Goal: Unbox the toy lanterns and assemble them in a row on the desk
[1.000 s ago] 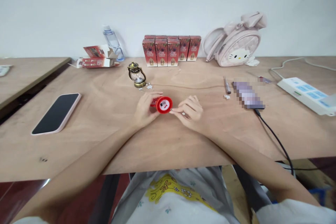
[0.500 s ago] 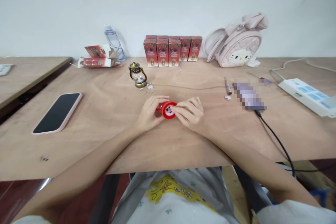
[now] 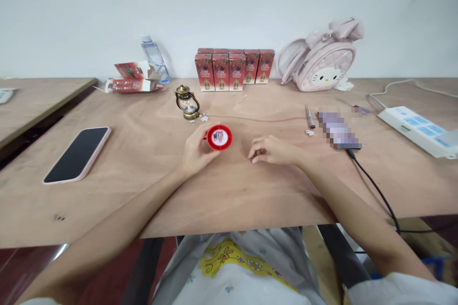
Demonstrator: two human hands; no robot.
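My left hand (image 3: 196, 150) is closed around a small red lantern (image 3: 229, 138), whose round base faces me. Inside its red rim is a white disc with a small metallic and dark recess, too small to make out fully. To the right, my right hand (image 3: 266, 149) is apart from the lantern, low over the table. Its fingers are curled in, and whatever they may hold is hidden. Just beyond my left hand stands a bronze-coloured lantern (image 3: 187, 103) with a clear globe. Small white pieces (image 3: 203, 118) lie beside its foot.
Several red boxes (image 3: 221, 71) stand by the wall, with a pink bag (image 3: 327, 64) to their right. An opened box (image 3: 130, 85) and a bottle (image 3: 155, 59) are back left. A phone (image 3: 78, 155), a screwdriver (image 3: 310, 116), a second phone (image 3: 338, 129) and a power strip (image 3: 417, 128) lie around.
My right hand has left the lantern's base and moved right and slightly down, its fingers curling in. My left hand has shifted the lantern left and up, its base now in full view.
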